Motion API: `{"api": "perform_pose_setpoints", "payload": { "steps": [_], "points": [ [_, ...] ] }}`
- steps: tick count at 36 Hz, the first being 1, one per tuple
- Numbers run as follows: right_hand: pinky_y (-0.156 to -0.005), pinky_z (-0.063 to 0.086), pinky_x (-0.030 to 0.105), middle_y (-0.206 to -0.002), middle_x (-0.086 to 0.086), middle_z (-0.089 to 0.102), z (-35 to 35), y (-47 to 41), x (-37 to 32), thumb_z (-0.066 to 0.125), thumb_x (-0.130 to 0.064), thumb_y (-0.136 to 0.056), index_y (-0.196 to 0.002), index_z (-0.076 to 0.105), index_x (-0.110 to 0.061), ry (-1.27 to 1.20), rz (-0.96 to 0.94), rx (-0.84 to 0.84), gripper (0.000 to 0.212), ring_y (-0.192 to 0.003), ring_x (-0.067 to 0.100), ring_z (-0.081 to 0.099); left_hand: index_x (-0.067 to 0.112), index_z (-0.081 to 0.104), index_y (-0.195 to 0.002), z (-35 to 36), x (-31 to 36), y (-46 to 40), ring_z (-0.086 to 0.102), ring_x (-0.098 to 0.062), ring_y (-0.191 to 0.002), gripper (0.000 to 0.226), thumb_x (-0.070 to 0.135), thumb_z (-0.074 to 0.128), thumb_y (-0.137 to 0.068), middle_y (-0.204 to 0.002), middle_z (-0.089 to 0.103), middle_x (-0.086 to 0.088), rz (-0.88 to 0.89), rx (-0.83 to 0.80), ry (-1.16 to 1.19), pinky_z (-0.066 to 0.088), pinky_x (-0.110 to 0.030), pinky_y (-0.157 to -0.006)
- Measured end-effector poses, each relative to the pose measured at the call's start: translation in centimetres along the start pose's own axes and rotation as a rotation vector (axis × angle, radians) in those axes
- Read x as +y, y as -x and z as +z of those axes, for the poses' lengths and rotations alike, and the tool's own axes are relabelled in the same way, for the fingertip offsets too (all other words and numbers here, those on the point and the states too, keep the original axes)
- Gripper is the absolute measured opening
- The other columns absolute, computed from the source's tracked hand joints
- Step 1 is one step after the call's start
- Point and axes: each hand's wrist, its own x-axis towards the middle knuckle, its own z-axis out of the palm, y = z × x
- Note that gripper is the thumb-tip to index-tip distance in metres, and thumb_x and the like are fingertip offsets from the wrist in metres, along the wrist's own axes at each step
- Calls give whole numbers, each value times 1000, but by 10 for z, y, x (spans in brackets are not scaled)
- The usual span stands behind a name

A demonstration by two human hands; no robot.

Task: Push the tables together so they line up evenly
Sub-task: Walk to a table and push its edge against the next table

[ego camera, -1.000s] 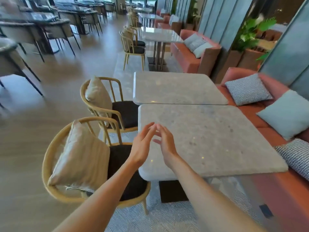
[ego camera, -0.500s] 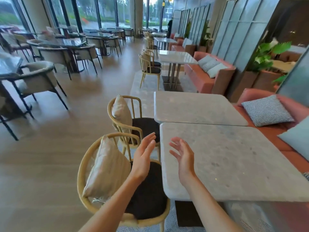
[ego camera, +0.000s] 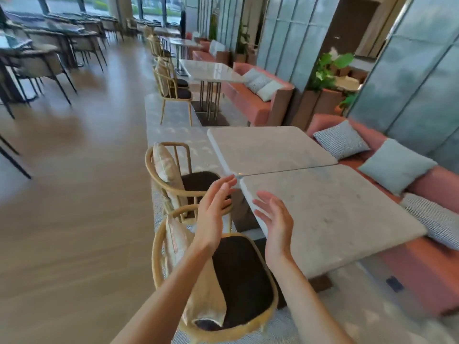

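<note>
Near desk: the marble-topped near desk (ego camera: 330, 214) stood in front of the person, its far edge touching the far desk along a thin dark seam.
Far desk: the marble far desk (ego camera: 268, 150) lay just beyond, beside the pink sofa (ego camera: 432, 184); its aisle-side edge sat further out toward the chairs than the near desk's edge, so the corners did not meet flush.
Left hand: the left hand (ego camera: 213, 214) was raised with fingers spread apart, gripping nothing, over the gap between the rattan chair (ego camera: 169, 256) and the desks' meeting corner.
Right hand: the right hand (ego camera: 275, 222) was also spread and empty, its fingertips at the aisle-side edge of the near desk; whether they touched the edge could not be told.
Change: compared with a second earlier, when both hands were almost pressed together over the near desk's top, the hands had parted and slid off toward its aisle edge, and the view had swung so the seam ran diagonally.
Meaning for task: the gap seemed closed, so the pushing together looked done; the sideways offset at the corner remained.
Step in hand: judged as checking alignment at the corner, or setting up a sideways nudge.
Risk: the second rattan chair (ego camera: 173, 175) stood close to the far desk's edge and might block a shift that way.
</note>
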Motion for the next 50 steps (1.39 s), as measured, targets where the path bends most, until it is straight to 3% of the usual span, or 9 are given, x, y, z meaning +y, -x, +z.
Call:
{"api": "perform_pose_setpoints", "payload": {
  "steps": [12,17,22,26,29,33,37,43,50],
  "points": [
    [-100,53,47,-114,-2,73,72,-24,-9,52,-18,-99,-110,72,-14,47,-92,197,23,-107,17,69,25,65,-126,-53,14,-67,62,-8,-118,42,46,45,-96,-125,68,9,-48,-218,-11,45,-44,-109],
    [-93,56,31,-112,-4,73,117,-48,16,55,-35,-87,-112,71,-16,79,-139,256,35,-109,13,68,21,68,-118,-83,-5,-113,63,-6,-115,37,39,48,-92,-118,70,7,-71,-255,-31,47,-39,-106],
    [-97,55,37,-108,-7,73,163,-67,48,52,-16,-100,-109,71,-18,90,-88,340,21,-104,8,68,22,68,-119,-112,-23,-160,63,-6,-116,40,42,47,-91,-119,71,9,-113,-328,-76,48,-34,-105],
    [-95,55,34,-108,-10,73,184,-83,52,55,-26,-97,-108,71,-22,99,-65,402,21,-104,6,68,25,68,-117,-115,-27,-198,63,-3,-113,39,42,46,-91,-118,70,10,-129,-383,-64,48,-36,-105],
    [-91,55,29,-106,-12,73,187,-99,50,52,-19,-101,-107,72,-23,138,-66,444,21,-103,6,68,25,69,-115,-108,-27,-221,63,-7,-113,36,42,47,-91,-116,70,9,-140,-442,-55,48,-39,-105],
    [-82,56,18,-106,-8,73,191,-118,52,56,-28,-98,-108,72,-23,173,-52,540,20,-99,6,69,25,69,-113,-100,-37,-250,63,-10,-113,35,41,49,-90,-115,70,9,-187,-517,-38,48,-41,-105],
    [-84,54,20,-104,-11,73,196,-138,63,51,-42,-85,-108,71,-25,178,-26,650,35,-97,2,69,25,69,-111,-94,-56,-280,64,-11,-112,34,41,50,-89,-115,70,7,-243,-598,-27,49,-39,-104],
    [-82,55,28,-101,-12,73,198,-153,72,50,-15,-101,-101,73,-20,167,4,886,24,-94,10,71,22,68,-112,-83,-88,-314,66,-11,-108,22,19,48,-104,-115,71,5,-324,-749,-49,49,-38,-103],
    [-86,56,35,-111,0,71,184,-152,70,47,-12,-102,-103,71,-12,191,44,1063,24,-99,21,70,19,65,-114,-56,-106,-321,65,-12,-109,21,20,46,-105,-117,69,3,-393,-875,-54,49,-34,-101]
  ]
}}
